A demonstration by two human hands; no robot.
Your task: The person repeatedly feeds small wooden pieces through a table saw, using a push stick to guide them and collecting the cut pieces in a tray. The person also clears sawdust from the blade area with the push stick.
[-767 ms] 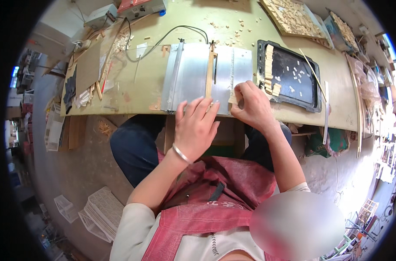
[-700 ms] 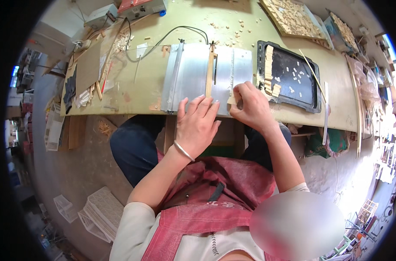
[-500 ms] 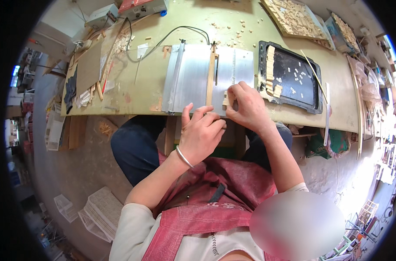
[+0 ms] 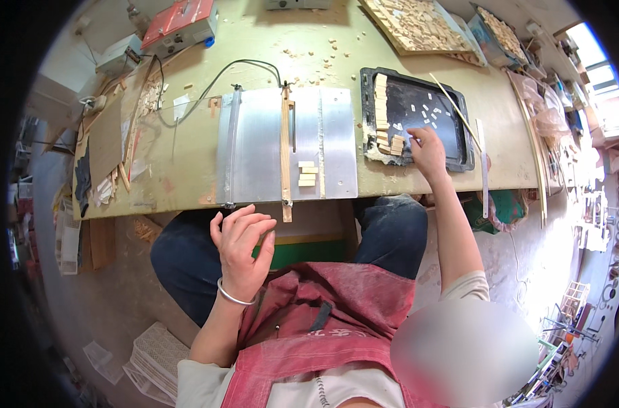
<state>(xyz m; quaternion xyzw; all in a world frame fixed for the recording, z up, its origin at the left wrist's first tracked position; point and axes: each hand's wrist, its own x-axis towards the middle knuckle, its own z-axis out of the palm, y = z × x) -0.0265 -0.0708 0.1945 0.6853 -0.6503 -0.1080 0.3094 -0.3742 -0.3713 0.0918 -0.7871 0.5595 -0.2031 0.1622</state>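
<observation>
Right of the silver metal plate point(image 4: 260, 153), oblong pale wooden blocks point(image 4: 381, 109), rowed front-to-back, were flanked by the right hand point(image 4: 429, 154), grip indiscernible; the left hand point(image 4: 243, 253), nearside, was held spread, empty.

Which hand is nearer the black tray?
Right. The right hand is over the black tray's near side; the left hand is away to its left, off the bench's near edge.
</observation>
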